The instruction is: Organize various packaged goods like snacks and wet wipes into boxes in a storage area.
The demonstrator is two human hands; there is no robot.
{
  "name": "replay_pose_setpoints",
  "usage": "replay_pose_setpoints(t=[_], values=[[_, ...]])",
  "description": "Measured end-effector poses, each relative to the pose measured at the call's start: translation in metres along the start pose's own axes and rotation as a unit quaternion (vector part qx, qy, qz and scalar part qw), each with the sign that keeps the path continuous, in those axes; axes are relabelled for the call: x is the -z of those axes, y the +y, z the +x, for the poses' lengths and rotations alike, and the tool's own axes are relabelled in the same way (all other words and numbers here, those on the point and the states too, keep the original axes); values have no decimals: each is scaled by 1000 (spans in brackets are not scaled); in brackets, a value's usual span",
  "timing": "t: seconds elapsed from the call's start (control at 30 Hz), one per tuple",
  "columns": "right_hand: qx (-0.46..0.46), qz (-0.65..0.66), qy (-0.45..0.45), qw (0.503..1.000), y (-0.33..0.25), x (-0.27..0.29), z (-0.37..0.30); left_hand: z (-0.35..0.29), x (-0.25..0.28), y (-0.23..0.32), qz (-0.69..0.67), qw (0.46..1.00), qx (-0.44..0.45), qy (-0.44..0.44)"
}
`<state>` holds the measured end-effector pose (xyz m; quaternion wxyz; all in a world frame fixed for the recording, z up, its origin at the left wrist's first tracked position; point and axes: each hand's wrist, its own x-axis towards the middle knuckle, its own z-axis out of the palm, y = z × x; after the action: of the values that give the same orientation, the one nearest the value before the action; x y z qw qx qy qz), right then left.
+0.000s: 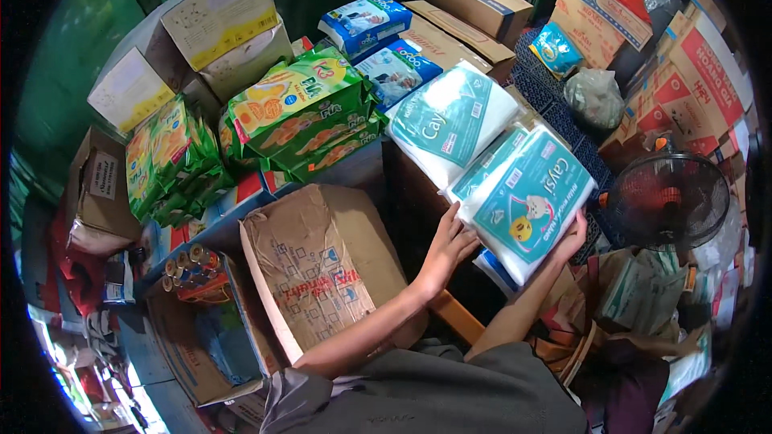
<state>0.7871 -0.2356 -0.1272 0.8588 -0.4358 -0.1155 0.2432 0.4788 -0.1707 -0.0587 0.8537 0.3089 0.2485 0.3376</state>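
Note:
A soft white pack of dry wipes (531,201) with a teal label is tilted up in front of me, between my two hands. My right hand (572,237) is closed round its lower right edge, with part of the fingers hidden beneath. Against its lower left edge press the bent fingers of my left hand (452,243). Directly behind it, and partly covered by it, lies another teal-labelled pack. A similar pack of dry wipes (450,116) rests farther back on the stack. Blue diaper packs (398,72) sit beyond that.
An open brown carton (322,265) stands left of my arms, beside a box with cans (191,269). Green snack packs (297,104) are piled behind. On the right are a black fan (667,201), stacked cartons (691,88) and another person's forearm (655,345).

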Motion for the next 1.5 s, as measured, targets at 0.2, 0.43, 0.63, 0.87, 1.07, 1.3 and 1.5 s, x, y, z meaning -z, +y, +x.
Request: replay_pose_setpoints(t=[0.2,0.43,0.63,0.87,1.07,1.3,1.5], values=[[41,-88,-56,994,17,4,17,12,11,-13,-53,999,-7,7],[64,-210,-1,976,46,-10,23,29,23,-11,-126,990,-46,36],[70,-209,5,975,46,-23,19,18,22,1,-30,999,-12,31],[79,-193,3,978,48,-21,22,-7,18,10,22,1000,-8,-9],[36,-190,-19,981,33,-28,9,-64,37,39,94,992,-81,-24],[98,-281,92,950,17,-54,-9,-145,100,89,179,949,-199,164],[421,-380,40,823,-9,-123,-56,-211,158,101,179,885,-264,339]])
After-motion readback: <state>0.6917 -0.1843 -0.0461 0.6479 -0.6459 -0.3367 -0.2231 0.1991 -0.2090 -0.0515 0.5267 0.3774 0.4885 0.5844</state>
